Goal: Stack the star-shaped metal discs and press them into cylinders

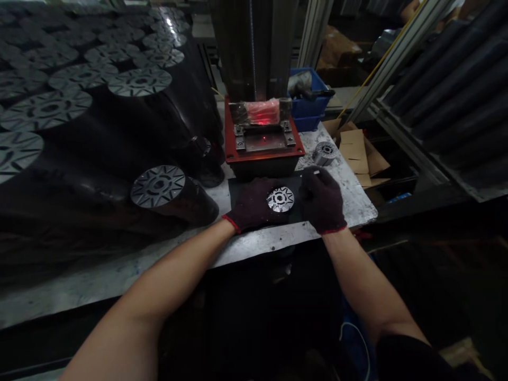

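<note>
As the open left hand (252, 203) presses beside a slotted steel disc (280, 199) on the black mat (238, 193), the curled right hand (321, 198) meets a small bright sliver (316, 172), grip unclear, with tall stacks of discs (159, 186) still to go!

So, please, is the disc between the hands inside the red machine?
No, the disc lies on a black mat in front of the red machine.

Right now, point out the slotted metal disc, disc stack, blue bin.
Slotted metal disc (280, 193): head view, upper face.
Disc stack (319, 157): head view, curved side.
Blue bin (309, 108): head view, front wall.
</note>
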Motion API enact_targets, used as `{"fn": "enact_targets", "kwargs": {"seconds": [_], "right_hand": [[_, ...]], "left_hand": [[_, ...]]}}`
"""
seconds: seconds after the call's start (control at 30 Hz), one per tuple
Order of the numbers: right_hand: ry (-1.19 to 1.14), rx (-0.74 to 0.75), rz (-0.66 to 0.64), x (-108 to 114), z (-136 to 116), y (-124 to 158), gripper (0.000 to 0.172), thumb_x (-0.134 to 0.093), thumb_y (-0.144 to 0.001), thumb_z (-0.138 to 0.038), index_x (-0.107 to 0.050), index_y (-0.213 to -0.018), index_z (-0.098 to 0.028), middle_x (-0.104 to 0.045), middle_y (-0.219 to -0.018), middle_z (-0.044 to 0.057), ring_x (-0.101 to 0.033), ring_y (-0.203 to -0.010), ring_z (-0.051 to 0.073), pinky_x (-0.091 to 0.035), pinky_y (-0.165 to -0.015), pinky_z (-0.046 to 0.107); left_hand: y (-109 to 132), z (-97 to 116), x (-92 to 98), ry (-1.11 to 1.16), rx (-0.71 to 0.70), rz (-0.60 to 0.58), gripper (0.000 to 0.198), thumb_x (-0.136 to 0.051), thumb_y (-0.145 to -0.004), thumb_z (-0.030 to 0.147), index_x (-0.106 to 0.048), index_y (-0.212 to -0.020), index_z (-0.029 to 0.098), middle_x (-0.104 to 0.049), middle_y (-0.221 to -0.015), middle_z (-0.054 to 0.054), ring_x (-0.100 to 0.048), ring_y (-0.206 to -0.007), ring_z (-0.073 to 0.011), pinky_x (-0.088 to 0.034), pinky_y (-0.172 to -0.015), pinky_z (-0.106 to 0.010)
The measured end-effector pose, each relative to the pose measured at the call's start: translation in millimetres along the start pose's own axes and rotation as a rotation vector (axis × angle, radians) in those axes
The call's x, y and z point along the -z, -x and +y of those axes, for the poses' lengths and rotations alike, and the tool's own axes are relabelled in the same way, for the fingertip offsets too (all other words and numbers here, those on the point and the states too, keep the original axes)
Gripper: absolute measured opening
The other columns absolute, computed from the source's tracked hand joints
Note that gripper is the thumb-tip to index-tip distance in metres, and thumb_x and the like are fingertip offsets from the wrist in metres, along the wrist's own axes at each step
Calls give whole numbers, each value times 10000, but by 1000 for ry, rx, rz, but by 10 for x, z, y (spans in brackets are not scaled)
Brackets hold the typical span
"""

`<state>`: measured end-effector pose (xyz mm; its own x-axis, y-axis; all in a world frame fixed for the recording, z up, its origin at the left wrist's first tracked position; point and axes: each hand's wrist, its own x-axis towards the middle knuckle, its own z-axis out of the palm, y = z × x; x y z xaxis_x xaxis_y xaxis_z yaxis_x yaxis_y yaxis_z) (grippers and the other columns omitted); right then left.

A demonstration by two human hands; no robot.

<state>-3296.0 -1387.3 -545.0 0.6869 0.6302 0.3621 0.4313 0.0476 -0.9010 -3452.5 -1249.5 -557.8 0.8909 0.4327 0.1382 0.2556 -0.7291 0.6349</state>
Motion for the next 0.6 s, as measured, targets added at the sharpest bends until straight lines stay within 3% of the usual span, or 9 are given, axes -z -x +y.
{"fn": "enact_targets", "kwargs": {"seconds": [0.1,0.23,0.4,0.5,0.6], "right_hand": [[78,-19,-53,118,124,236,242,-701,-990,-441,-820,-1049,-239,-788,-957,62,-671,-754,188,-585,-733,352],[-14,-81,-53,110,98,229,287,-647,-976,-436,-839,-945,-225,-830,-1010,88,-749,-958,255,-627,-895,417],[29,-203,2,263,47,129,122,-712,-830,-305,-785,-853,-210,-751,-833,54,-653,-755,201,-562,-698,341],[20,-213,25,301,70,148,219,-674,-904,-392,-800,-935,-215,-751,-831,34,-638,-726,185,-545,-696,332],[40,-122,-67,202,86,177,355,-603,-994,-507,-813,-951,-224,-814,-930,57,-727,-860,223,-585,-826,373]], "left_hand": [[7,13,9,24,18,13,936,-1096,-603,451,-755,-1450,245,-779,-1403,-83,-719,-1271,-377,-580,-1135,-513],[20,54,29,45,7,22,905,-1083,-616,459,-759,-1432,236,-781,-1395,-85,-722,-1259,-371,-586,-1120,-515],[29,72,50,35,21,-7,881,-1062,-651,461,-751,-1445,236,-770,-1410,-87,-711,-1286,-370,-573,-1153,-512],[29,77,55,33,36,-13,892,-1066,-644,458,-753,-1449,237,-768,-1409,-85,-709,-1286,-373,-571,-1161,-518],[20,81,51,32,35,0,899,-1062,-634,473,-761,-1451,250,-776,-1390,-77,-724,-1260,-374,-585,-1141,-517]]}}
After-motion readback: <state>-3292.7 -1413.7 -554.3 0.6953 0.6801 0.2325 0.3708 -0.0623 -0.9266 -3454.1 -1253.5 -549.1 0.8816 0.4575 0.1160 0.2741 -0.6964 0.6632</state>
